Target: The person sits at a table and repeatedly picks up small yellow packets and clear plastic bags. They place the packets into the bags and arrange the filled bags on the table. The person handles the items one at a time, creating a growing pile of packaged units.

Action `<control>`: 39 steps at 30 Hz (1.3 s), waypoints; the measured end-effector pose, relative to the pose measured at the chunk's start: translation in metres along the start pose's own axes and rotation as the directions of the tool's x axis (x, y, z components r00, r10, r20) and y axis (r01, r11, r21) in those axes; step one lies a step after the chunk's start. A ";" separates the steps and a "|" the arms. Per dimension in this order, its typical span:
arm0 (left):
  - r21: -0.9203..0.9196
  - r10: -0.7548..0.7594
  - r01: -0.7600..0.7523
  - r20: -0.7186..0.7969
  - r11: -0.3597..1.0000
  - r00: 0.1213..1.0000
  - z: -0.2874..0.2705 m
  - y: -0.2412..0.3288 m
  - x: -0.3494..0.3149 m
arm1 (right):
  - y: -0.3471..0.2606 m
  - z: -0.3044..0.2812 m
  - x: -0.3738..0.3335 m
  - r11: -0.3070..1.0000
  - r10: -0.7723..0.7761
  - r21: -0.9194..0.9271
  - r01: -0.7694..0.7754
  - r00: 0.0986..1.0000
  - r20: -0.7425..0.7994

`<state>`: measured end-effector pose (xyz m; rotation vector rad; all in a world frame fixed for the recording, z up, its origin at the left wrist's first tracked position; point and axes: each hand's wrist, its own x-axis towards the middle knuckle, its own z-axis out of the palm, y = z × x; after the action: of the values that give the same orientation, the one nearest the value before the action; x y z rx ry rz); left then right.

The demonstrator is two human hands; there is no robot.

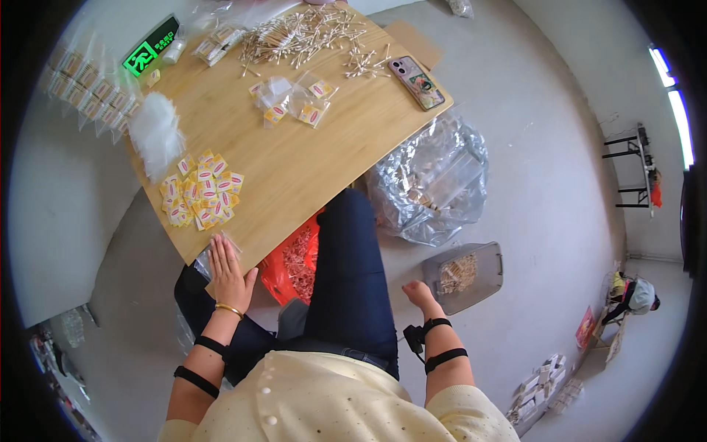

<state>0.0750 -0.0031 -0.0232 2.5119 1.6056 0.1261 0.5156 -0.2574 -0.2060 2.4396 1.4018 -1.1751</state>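
Observation:
My left hand point(230, 280) lies flat at the near-left corner of the wooden table, fingers stretched out, on what looks like a thin clear plastic bag. Just beyond it is a loose pile of small yellow-and-white cards point(202, 190). My right hand point(418, 293) hangs beside my right knee, fingers curled in; whatever they may hold is hidden. Close to that hand, on the floor, stands a grey plastic bin point(482, 283) with a heap of small light-coloured pieces inside. Farther up the table, several clear bags with cards point(309, 110) lie together.
Loose cotton swabs point(302, 37) are heaped at the table's far side, near a phone point(417, 82). A stack of clear bags point(156, 132) lies at the left edge. Right of the table stands a large plastic-lined container point(431, 177); a red bag point(283, 269) sits beneath.

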 end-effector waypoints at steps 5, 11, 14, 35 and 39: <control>-0.017 0.012 -0.012 -0.046 1.000 0.999 -0.001 -0.004 0.002 | 0.000 -0.004 -0.012 0.906 0.223 0.326 -0.269 0.960 0.171; -0.017 0.003 -0.005 -0.080 1.000 0.997 0.004 -0.002 0.008 | -0.002 -0.118 0.030 0.924 0.144 0.383 0.005 0.922 -0.359; -0.009 -0.016 0.015 -0.080 1.000 0.997 0.010 -0.002 0.006 | -0.107 -0.223 0.043 0.834 0.129 0.531 0.152 0.882 -0.454; -0.030 -0.032 0.032 0.016 0.999 0.999 0.023 -0.021 0.003 | -0.276 0.109 0.108 0.595 0.045 -0.384 0.706 0.448 0.893; -0.021 -0.041 0.041 0.008 0.999 0.999 0.025 -0.021 0.001 | -0.266 0.100 0.104 0.601 0.090 -0.344 0.722 0.366 0.926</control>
<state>0.0607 0.0037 -0.0512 2.4588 1.6430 0.1276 0.2830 -0.0749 -0.2701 0.6391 1.5332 -1.2719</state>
